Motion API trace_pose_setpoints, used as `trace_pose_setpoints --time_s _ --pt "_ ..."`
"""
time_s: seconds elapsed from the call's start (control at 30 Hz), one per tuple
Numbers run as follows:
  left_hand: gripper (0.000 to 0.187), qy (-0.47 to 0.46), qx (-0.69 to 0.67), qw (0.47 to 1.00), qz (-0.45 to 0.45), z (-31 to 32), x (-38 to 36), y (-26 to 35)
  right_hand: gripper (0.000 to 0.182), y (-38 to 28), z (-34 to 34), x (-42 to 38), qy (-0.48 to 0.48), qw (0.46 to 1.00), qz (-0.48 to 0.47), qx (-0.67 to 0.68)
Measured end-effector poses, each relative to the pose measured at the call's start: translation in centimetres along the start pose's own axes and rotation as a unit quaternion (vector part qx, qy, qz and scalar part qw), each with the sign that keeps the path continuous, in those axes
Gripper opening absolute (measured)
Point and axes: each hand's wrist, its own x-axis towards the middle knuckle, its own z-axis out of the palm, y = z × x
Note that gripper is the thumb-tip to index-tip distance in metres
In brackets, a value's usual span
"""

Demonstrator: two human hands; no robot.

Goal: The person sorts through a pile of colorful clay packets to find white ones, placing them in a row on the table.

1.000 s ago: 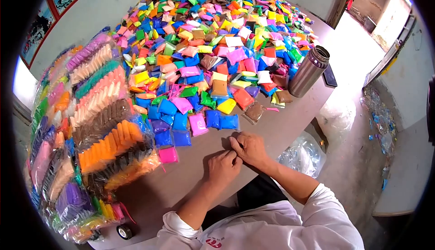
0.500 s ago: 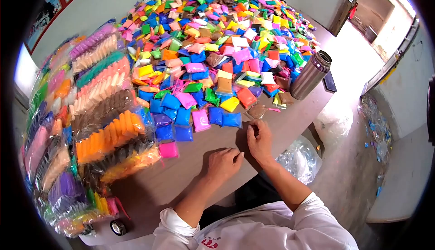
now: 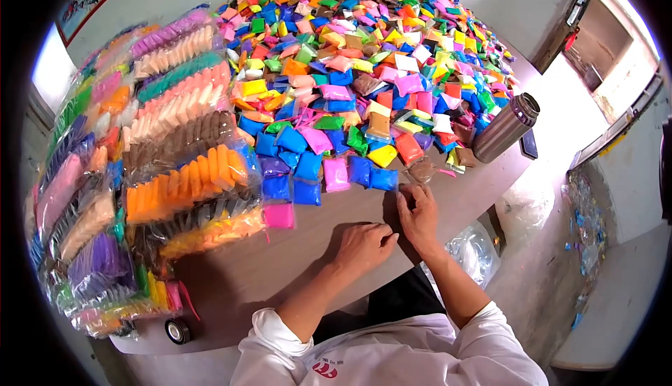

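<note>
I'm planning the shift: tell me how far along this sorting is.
Apparently done: small packets grouped by colour in clear plastic bags. In hand: nothing visible; right hand beside a square brown plastic packet, left hand on the flat brown table. Remaining: a large multicoloured heap of loose packets.

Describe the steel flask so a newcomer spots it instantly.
Find the big heap of coloured packets on the table. At its near right edge, beside a dark phone, is the steel flask. Unlike the soft packets and flat phone, it's a tall silver cylinder.

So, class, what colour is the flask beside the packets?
The flask is metallic silver-grey; it shows best in the head view.
</note>
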Motion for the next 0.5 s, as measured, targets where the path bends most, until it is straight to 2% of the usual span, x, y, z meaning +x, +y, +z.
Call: trace_pose_setpoints --time_s 0.07,0.1,0.17,0.23,0.33,0.43,0.5 --pt "0.021 -0.017 -0.003 1.0 -0.008 -0.2 0.1 -0.1 0.019 -0.4 0.1 0.3 -0.015 1.0 0.013 -0.01" --pt "0.021 -0.018 -0.004 1.0 -0.009 -0.1 0.1 -0.3 0.021 -0.5 0.2 0.6 -0.01 1.0 -0.012 -0.026" --pt "0.021 0.023 -0.063 0.998 0.003 0.2 0.3 -0.9 0.023 -0.6 0.4 1.7 -0.007 0.998 -0.039 -0.044" --pt "0.022 0.022 -0.103 0.994 -0.028 -0.2 0.5 -1.2 0.027 -0.8 1.0 2.9 0.025 0.988 -0.128 -0.088" --pt "0.025 0.014 -0.169 0.983 -0.075 -0.8 0.9 -1.9 0.032 -1.3 1.6 4.2 0.002 0.972 -0.183 -0.146" --pt "0.026 -0.005 -0.212 0.971 -0.114 -0.8 1.1 -2.9 0.036 -1.7 2.4 3.9 -0.04 0.967 -0.17 -0.186" --pt "0.026 -0.016 -0.229 0.964 -0.136 -0.8 1.2 -3.1 0.038 -1.0 3.0 3.3 -0.022 0.967 -0.182 -0.179"
